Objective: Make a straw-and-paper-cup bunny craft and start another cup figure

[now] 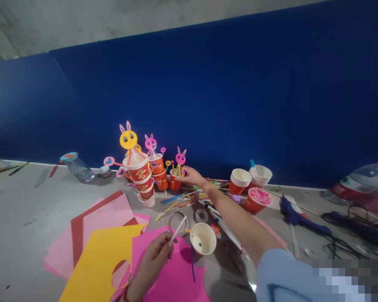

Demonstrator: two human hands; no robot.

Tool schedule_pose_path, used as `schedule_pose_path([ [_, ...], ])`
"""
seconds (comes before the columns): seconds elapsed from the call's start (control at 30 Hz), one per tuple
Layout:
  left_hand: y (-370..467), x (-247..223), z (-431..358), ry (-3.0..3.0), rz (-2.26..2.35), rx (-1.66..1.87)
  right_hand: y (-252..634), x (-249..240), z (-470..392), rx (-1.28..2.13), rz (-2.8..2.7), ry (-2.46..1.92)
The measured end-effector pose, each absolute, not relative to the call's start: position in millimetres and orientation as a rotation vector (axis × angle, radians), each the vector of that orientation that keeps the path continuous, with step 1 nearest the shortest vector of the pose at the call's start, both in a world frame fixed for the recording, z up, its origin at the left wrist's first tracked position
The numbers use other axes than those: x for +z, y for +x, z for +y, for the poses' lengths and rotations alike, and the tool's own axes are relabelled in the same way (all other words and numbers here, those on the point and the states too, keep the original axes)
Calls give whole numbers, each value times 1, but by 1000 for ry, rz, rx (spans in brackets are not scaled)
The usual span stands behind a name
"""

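Note:
My left hand (156,256) pinches a thin pale stick (179,227) that slants up to the right, above bright pink paper (164,277). My right hand (192,176) is stretched to the back, its fingers closed at the right edge of a small red paper cup (175,184). From that cup rises a pink paper rabbit head (180,158) with two ears. To its left stand stacked red cups (138,173) with a yellow rabbit head (128,140), and another pink rabbit (150,144). A white cup (203,239) with a hole in its bottom stands between my arms.
Yellow paper (97,256) with a round cutout lies left. Tape rolls (201,215) and colourful pipe cleaners (176,204) are in the middle. Right are stacked cups (240,181), a cup of pink pieces (258,199) and a blue glue gun (302,220). A blue panel (223,92) stands behind.

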State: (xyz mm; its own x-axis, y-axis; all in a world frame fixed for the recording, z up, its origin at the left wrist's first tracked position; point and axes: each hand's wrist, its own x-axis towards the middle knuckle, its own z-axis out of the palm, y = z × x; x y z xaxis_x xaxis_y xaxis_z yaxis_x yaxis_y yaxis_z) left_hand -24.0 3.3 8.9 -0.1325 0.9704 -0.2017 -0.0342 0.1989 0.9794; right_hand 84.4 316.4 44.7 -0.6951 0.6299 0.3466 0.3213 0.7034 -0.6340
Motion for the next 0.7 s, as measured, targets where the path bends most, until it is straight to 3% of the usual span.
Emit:
schedule_pose_path([
  [0.7,-25,5,5,1037,1341,1136,84,37,321,580,-2216,-850],
])
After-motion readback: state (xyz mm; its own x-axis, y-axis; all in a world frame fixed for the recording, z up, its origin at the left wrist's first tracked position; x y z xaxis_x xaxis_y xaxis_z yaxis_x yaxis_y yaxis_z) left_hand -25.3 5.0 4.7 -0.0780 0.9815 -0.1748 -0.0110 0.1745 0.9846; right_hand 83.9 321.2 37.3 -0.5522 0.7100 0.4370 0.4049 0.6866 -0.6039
